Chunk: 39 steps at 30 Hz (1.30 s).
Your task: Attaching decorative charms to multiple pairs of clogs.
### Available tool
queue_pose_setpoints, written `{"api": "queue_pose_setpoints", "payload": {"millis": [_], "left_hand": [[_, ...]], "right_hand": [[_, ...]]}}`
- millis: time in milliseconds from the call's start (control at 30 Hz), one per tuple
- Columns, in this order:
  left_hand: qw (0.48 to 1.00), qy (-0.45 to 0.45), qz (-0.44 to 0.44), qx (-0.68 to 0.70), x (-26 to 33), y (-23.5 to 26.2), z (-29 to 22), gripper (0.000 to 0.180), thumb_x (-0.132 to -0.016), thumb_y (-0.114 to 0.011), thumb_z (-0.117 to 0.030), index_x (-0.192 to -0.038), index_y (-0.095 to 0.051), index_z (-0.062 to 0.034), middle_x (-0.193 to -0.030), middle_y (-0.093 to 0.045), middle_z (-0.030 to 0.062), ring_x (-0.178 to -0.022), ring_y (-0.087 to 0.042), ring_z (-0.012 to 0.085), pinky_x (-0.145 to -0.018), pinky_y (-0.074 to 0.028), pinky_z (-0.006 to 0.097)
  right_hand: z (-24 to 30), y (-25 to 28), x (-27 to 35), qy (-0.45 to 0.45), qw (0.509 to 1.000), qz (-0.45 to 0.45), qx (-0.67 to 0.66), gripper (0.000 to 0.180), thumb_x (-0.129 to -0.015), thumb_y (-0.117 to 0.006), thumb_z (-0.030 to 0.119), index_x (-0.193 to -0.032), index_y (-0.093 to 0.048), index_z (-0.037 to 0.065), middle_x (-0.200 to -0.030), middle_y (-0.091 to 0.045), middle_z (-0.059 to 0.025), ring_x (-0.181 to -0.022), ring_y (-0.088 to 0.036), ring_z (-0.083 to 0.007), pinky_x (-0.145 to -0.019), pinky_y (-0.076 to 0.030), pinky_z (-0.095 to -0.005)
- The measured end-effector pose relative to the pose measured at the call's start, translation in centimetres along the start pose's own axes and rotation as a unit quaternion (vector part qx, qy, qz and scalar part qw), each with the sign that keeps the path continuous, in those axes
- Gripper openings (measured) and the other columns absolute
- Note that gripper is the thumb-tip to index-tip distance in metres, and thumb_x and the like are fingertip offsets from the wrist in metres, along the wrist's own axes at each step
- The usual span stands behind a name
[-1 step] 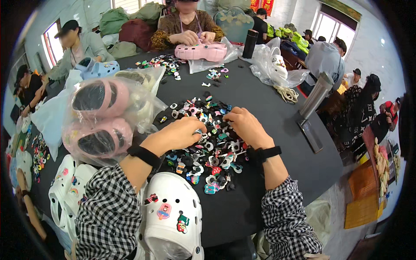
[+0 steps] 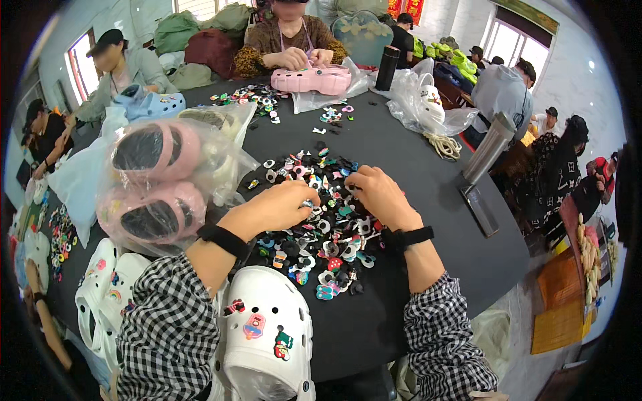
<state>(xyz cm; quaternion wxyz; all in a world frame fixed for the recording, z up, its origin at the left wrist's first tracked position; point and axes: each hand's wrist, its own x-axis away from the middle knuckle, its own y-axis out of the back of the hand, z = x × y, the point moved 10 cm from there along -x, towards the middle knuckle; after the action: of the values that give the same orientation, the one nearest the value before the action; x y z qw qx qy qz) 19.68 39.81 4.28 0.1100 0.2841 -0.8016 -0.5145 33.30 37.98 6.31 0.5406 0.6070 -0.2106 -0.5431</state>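
Two hands worked over one pile of small charms (image 2: 328, 230), too many to count. The left hand (image 2: 284, 204) was half curled, fingertips down at the pile's left side; whether it gripped a charm could not be told. The right hand (image 2: 382, 194) bent its fingers over the far right side, its hold likewise hidden. The charms lay loose and overlapping, many black or white, others red, blue, green and pink. Just nearer stood one white clog (image 2: 267, 321), toe away, three charms on its upper. Left of it, two more white clogs (image 2: 110, 287) were partly covered by the checked left sleeve (image 2: 170, 331). Farther left, two pink clogs (image 2: 157, 177) sat in a clear bag. Far off, a co-worker's two hands (image 2: 304, 59) touched one pink clog (image 2: 311, 80). Right stood one silver metal stand (image 2: 488, 150).
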Motion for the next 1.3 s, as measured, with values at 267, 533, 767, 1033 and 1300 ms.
{"api": "queue_pose_setpoints", "payload": {"millis": [267, 533, 767, 1033, 1300], "left_hand": [[0.999, 0.032, -0.001, -0.031, 0.1, 0.5, 0.7, 0.023, -0.089, -0.057, -0.012, -0.109, -0.064, -0.0022, -0.104, -0.065, 0.0162, -0.103, -0.061, 0.0336, -0.091, -0.047, 0.043], [0.984, 0.063, 0.167, -0.017, 1.6, -0.4, 0.0, 0.061, -0.079, -0.075, -0.044, -0.12, -0.057, -0.0031, -0.114, -0.062, 0.0194, -0.11, -0.059, 0.0317, -0.092, -0.047, 0.042], [0.986, 0.019, 0.166, -0.017, 2.1, -0.5, 0.0, 0.056, -0.08, -0.075, -0.032, -0.124, -0.056, -0.0026, -0.116, -0.062, 0.0198, -0.109, -0.061, 0.0323, -0.091, -0.049, 0.041], [0.996, 0.066, 0.035, 0.056, 0.8, 2.2, 1.5, 0.024, -0.086, -0.061, -0.008, -0.108, -0.064, 0.0017, -0.092, -0.07, 0.0153, -0.081, -0.068, 0.0241, -0.073, -0.055, 0.036], [0.99, 0.117, 0.06, 0.053, 1.4, 2.8, 2.7, 0.023, -0.086, -0.058, -0.002, -0.107, -0.064, 0.0031, -0.1, -0.067, 0.013, -0.081, -0.067, 0.0209, -0.067, -0.057, 0.035]], "right_hand": [[-0.8, 0.7, 0.3, -0.052, 0.994, -0.006, -0.095, 0.019, -0.083, -0.064, 0.003, -0.102, -0.064, 0.004, -0.092, -0.063, -0.0112, -0.088, -0.062, -0.0267, -0.076, -0.051, -0.0381], [-1.3, 1.1, 0.9, -0.15, 0.863, 0.033, -0.481, 0.015, -0.094, -0.059, 0.007, -0.107, -0.062, 0.002, -0.088, -0.064, -0.005, -0.08, -0.063, -0.0117, -0.073, -0.053, -0.0281], [-0.4, 0.7, 1.3, -0.176, 0.804, 0.084, -0.562, 0.018, -0.095, -0.058, 0.005, -0.112, -0.06, 0.0, -0.096, -0.063, -0.0035, -0.088, -0.064, -0.0098, -0.078, -0.053, -0.0219], [0.3, 1.5, 1.4, -0.148, 0.89, 0.093, -0.421, 0.012, -0.091, -0.061, 0.006, -0.101, -0.065, 0.001, -0.074, -0.06, -0.0001, -0.066, -0.058, -0.0085, -0.06, -0.048, -0.0248], [2.6, 2.2, 1.1, -0.068, 0.948, 0.112, -0.289, 0.014, -0.087, -0.062, 0.007, -0.099, -0.064, 0.001, -0.065, -0.052, -0.0029, -0.057, -0.048, -0.0106, -0.053, -0.04, -0.0306]]}}
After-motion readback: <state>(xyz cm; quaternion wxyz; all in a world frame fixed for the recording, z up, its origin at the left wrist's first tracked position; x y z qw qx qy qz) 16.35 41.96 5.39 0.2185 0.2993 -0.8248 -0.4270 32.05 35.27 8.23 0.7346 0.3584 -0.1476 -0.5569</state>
